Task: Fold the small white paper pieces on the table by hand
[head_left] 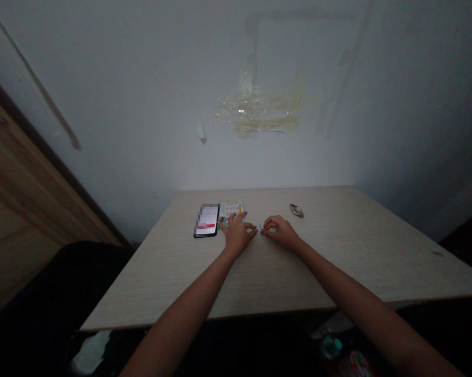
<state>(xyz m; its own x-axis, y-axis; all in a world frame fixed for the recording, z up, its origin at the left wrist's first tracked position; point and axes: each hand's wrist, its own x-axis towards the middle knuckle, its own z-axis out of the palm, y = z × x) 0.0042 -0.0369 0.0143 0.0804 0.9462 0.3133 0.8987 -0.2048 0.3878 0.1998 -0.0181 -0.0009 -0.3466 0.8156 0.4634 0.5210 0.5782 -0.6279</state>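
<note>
Both my hands rest on the pale wooden table (338, 262), meeting over a tiny white piece (260, 229). My left hand (236, 233) lies with fingers spread, its thumb and forefinger reaching to the piece. Pinched on the piece from the right side is my right hand (281, 230), fingers curled. What the small piece is I cannot make out. Just beyond my left hand lies a printed sheet or packet (231, 209), and left of it a black phone (206, 220) with its screen lit.
A small crumpled silvery object (296, 210) lies on the table to the far right of my hands. The table stands against a white wall with old tape marks (259, 112). A wooden panel (20, 188) is at left. Dark clutter sits under the table's near edge.
</note>
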